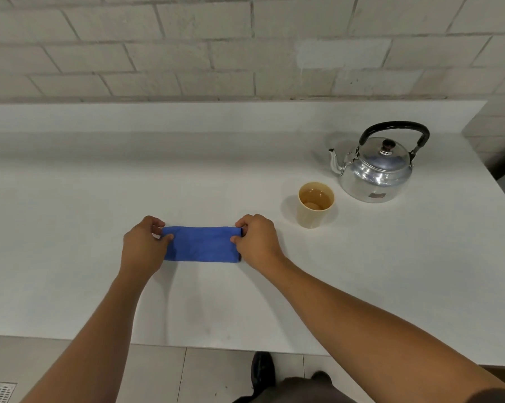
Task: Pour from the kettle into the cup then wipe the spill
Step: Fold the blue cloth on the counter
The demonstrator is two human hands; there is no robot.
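Pinching blue cloth point(201, 243) ends — left hand point(145, 245), right hand point(255, 241).

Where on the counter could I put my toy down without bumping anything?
The widest bare patch is left of the blue cloth and the left hand, back to the wall. The strip behind the cloth is bare too. It is crowded at the right: the cup stands close beside the kettle, near the right hand.

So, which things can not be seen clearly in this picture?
- Head view: any spill on the white counter; none stands out.
- Ends of the blue cloth: covered by the left hand and right hand.
- Level inside the kettle: lid on.
- Sticker on it: too small.
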